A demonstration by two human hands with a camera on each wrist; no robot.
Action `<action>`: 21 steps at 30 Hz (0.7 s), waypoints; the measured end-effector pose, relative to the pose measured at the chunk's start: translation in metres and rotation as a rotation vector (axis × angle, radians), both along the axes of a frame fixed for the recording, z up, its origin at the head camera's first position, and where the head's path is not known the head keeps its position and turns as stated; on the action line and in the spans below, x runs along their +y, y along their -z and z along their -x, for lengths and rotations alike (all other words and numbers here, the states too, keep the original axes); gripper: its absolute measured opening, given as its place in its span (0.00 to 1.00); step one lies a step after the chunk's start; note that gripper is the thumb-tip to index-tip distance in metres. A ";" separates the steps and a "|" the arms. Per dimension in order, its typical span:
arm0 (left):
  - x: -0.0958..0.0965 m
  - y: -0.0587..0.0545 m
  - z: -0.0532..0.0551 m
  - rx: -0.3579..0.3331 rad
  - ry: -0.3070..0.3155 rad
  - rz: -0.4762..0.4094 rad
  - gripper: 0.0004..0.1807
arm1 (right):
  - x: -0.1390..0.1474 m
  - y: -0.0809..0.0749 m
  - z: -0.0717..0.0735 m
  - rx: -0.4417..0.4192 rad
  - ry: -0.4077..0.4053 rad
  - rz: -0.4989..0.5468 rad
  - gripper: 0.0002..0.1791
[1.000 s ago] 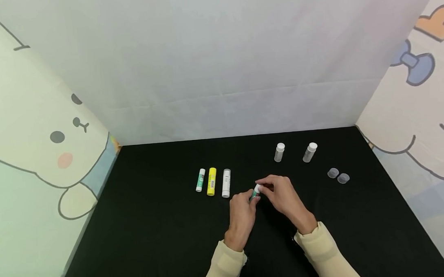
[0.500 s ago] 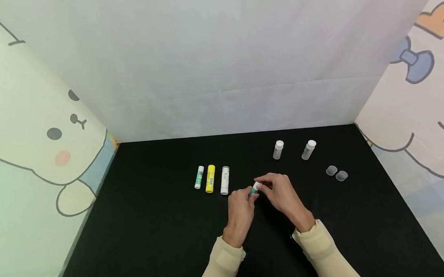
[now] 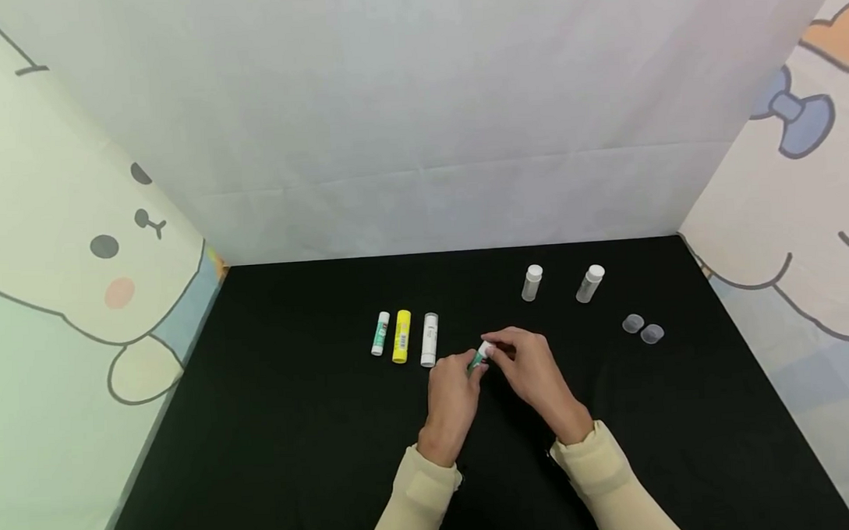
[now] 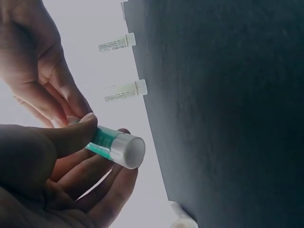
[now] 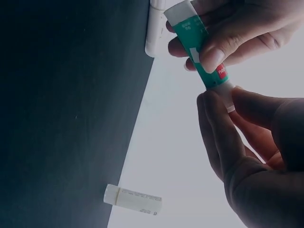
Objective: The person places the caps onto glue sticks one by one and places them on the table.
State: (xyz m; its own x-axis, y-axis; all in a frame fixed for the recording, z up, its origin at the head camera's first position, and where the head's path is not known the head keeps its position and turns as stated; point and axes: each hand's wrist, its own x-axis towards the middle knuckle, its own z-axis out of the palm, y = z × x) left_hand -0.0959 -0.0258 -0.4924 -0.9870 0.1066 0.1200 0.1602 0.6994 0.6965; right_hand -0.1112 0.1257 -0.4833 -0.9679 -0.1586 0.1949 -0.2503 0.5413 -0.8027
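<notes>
My left hand grips a green glue stick by its body, thumb on one side and fingers on the other. At the far end, my right hand pinches the white cap between thumb and fingertips. The cap sits against the green tube, and the stick is tilted in the head view. In the left wrist view, the stick's white base points out past the left fingers. Just left of my hands, a white glue stick, a yellow one and a smaller green one form a row.
Two clear tubes with white caps, a left one and a right one, stand toward the back right of the black table. Two small translucent caps lie farther right. Cartoon-printed cloth walls the sides.
Both hands have shifted slightly left, carrying the green glue stick with them. Their hold on its body and cap looks the same. The view has tilted a little.
</notes>
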 end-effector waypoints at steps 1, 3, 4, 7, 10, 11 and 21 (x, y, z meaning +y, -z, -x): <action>-0.001 -0.001 0.000 -0.007 -0.003 -0.002 0.08 | -0.001 0.000 0.000 -0.001 0.001 0.004 0.13; -0.002 -0.002 0.000 -0.021 -0.012 -0.008 0.07 | -0.003 0.000 0.000 -0.001 0.003 0.012 0.13; -0.003 -0.003 0.000 -0.024 -0.017 -0.009 0.06 | -0.004 0.000 0.000 -0.002 0.005 0.017 0.13; -0.007 -0.005 0.000 -0.033 -0.035 -0.005 0.04 | -0.009 -0.001 -0.001 0.000 0.009 0.032 0.12; -0.013 -0.009 -0.001 -0.044 -0.050 0.003 0.01 | -0.015 -0.003 -0.002 -0.005 0.008 0.049 0.12; -0.015 -0.010 -0.001 -0.046 -0.057 0.003 0.01 | -0.018 -0.003 -0.002 -0.007 0.004 0.057 0.13; -0.034 -0.013 -0.005 -0.069 -0.113 -0.007 0.05 | -0.036 -0.007 -0.001 -0.019 -0.033 0.090 0.13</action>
